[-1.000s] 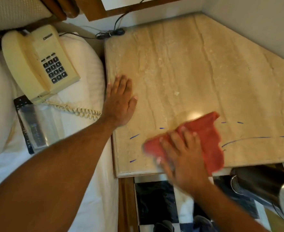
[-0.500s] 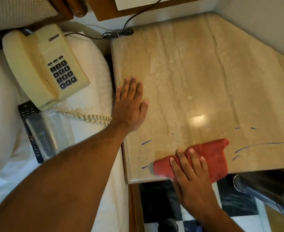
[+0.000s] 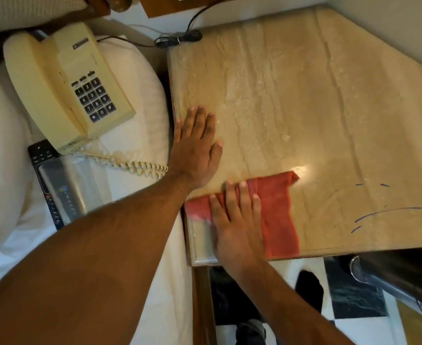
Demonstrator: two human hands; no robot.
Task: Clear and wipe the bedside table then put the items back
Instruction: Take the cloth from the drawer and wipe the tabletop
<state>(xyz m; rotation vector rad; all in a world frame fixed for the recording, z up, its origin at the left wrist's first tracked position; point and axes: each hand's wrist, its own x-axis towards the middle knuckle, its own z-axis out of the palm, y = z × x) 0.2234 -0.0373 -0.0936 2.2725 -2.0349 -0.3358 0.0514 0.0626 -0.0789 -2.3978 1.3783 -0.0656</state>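
Observation:
The beige marble top of the bedside table (image 3: 304,95) is bare. My right hand (image 3: 237,225) presses flat on a red cloth (image 3: 277,207) at the table's near left corner. My left hand (image 3: 196,148) lies flat, fingers spread, on the table's left edge and holds nothing. A cream telephone (image 3: 68,88) with a coiled cord rests on the white pillow to the left. Below it lies a black remote control (image 3: 53,190) partly under a clear plastic sleeve. Blue pen marks (image 3: 389,211) streak the marble at the right.
A black cable bundle (image 3: 177,38) sits at the table's far left corner. A shiny metal cylinder (image 3: 399,277) stands on the floor at the lower right, below the table edge. Walls close the far and right sides. White bedding (image 3: 13,245) fills the left.
My right hand has slid the red cloth leftward along the table's near edge to the near left corner. My left hand has stayed flat on the left edge.

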